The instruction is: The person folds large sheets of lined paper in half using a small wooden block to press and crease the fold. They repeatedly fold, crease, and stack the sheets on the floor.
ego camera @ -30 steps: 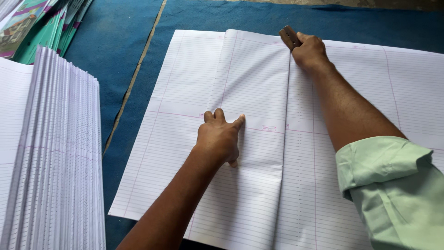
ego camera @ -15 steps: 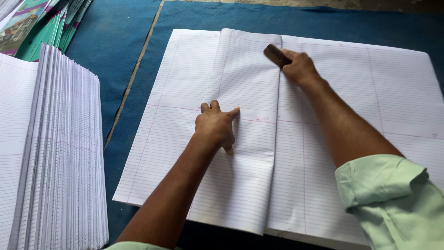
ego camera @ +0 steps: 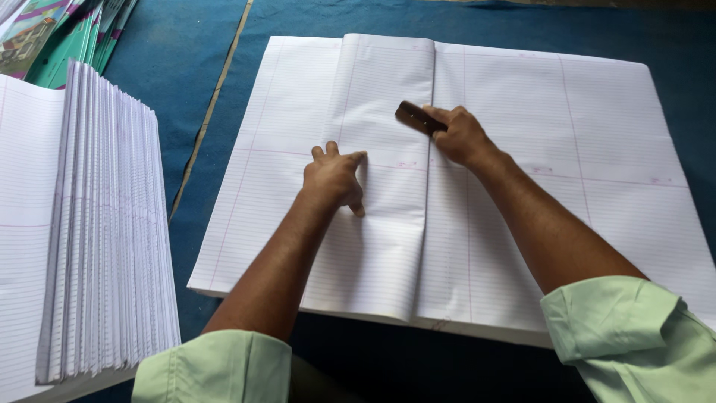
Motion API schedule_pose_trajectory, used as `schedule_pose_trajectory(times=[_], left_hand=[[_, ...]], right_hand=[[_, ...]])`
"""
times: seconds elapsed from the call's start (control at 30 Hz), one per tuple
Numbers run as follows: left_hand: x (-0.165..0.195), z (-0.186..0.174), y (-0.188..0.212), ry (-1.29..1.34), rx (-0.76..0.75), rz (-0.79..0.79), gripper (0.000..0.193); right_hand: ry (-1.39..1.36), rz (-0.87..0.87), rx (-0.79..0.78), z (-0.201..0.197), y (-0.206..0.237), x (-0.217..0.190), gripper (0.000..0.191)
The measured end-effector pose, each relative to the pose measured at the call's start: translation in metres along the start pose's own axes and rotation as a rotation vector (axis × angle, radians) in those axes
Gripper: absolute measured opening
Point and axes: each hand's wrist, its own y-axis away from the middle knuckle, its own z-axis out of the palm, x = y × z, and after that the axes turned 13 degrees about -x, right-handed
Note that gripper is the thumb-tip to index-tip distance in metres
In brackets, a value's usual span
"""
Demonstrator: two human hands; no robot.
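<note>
A big stack of white ruled paper sheets [ego camera: 567,149] lies on a blue mat. Its top sheet [ego camera: 384,157] is folded over from the right, its crease running down the middle. My left hand [ego camera: 334,179] presses flat on the folded sheet, fingers together. My right hand [ego camera: 461,136] grips a short dark brown wooden tool [ego camera: 414,118] and holds it against the crease about a third of the way down.
A tall pile of folded ruled sheets [ego camera: 97,224] stands at the left, edges fanned. Green and printed covers [ego camera: 52,37] lie at the top left corner. The blue mat [ego camera: 186,67] has a yellowish line [ego camera: 212,112] running between pile and sheets.
My right hand has dragged the wooden tool along the crease from the far top edge toward me. My left hand has stayed pressed on the folded sheet.
</note>
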Motion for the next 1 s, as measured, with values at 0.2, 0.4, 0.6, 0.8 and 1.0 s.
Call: schedule_pose_trajectory(times=[0.2,0.4,0.6,0.8,1.0], left_hand=[[-0.002,0.008,0.004,0.093,0.06,0.005,0.109],[-0.003,0.012,0.006,0.152,0.06,0.002,0.105],[0.0,0.011,0.009,0.167,0.033,-0.014,0.103],[0.004,0.012,0.014,0.218,0.034,-0.018,0.102],[0.006,0.016,0.016,0.273,0.056,-0.023,0.1]], right_hand=[[0.028,-0.132,-0.027,0.017,0.039,0.006,0.059],[0.082,-0.157,-0.078,0.032,0.075,0.011,0.058],[0.214,-0.224,-0.112,0.046,0.11,0.016,0.058],[0.245,-0.324,-0.166,0.058,0.134,0.029,0.055],[0.246,-0.416,-0.2,0.062,0.15,0.036,0.054]])
